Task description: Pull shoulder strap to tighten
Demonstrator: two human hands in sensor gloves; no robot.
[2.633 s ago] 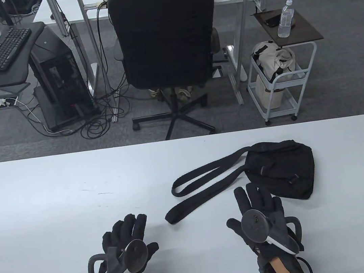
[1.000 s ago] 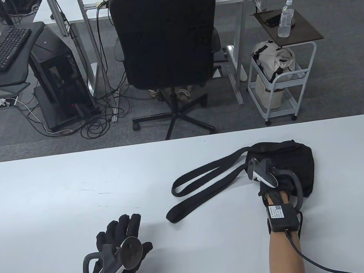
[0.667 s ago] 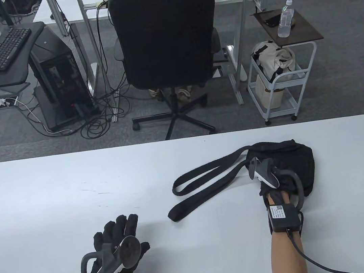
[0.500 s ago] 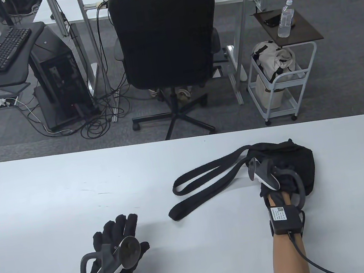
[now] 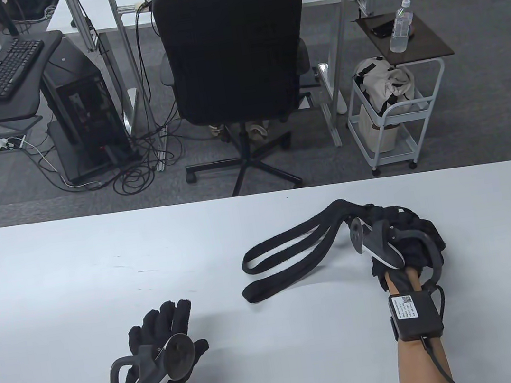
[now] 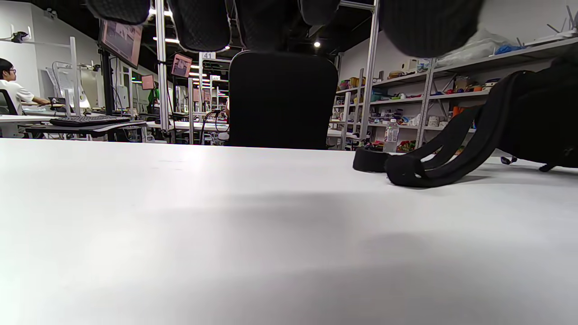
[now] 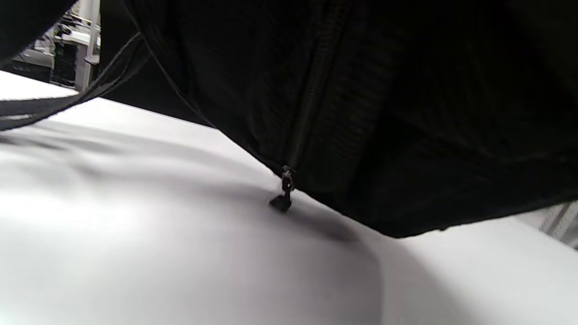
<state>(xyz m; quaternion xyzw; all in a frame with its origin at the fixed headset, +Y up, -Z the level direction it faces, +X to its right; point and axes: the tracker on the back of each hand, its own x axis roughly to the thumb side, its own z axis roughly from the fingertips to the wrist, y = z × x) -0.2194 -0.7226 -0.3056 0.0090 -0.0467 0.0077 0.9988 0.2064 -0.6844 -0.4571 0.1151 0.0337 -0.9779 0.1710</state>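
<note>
A small black shoulder bag (image 5: 422, 229) sits on the right of the white table (image 5: 104, 271). My right hand (image 5: 392, 226) grips the bag from above and holds it tilted up off the table. In the right wrist view the bag (image 7: 361, 113) hangs over the table with its zipper pull (image 7: 284, 192) dangling. The black shoulder strap (image 5: 289, 256) trails left from the bag in long loops on the table, and also shows in the left wrist view (image 6: 433, 162). My left hand (image 5: 169, 317) rests flat on the table, fingers spread, empty, well left of the strap's end.
A black office chair (image 5: 232, 51) stands beyond the table's far edge. A white trolley (image 5: 398, 117) with a water bottle (image 5: 401, 28) is at the back right. A desk with a keyboard (image 5: 9, 70) and a computer tower is at the back left.
My right hand reached onto the bag, took hold of it and raised it. The strap loops were dragged a little to the right. My left hand slid slightly back and left.
</note>
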